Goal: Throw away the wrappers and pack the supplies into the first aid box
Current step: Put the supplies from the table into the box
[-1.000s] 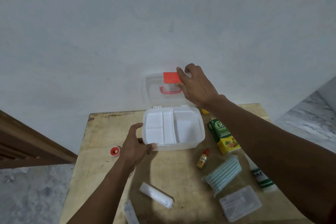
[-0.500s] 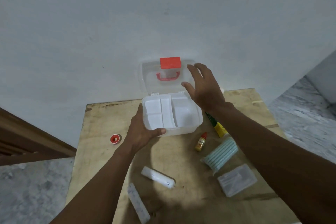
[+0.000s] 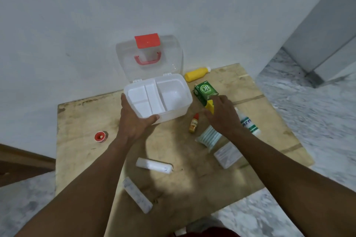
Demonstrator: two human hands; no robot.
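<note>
Left hand (image 3: 134, 121) gripping the front-left corner of open first aid box (image 3: 173, 100); right hand (image 3: 223, 115) on green carton (image 3: 205, 92), apparently closing around it, on wooden table (image 3: 86, 117).

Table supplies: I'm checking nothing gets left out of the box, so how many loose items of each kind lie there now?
Bottles: 3 (yellow, small red-capped, white)
Cartons: 1
Wrapped packs and strips: 4
Tape rolls: 1
Total: 9
</note>
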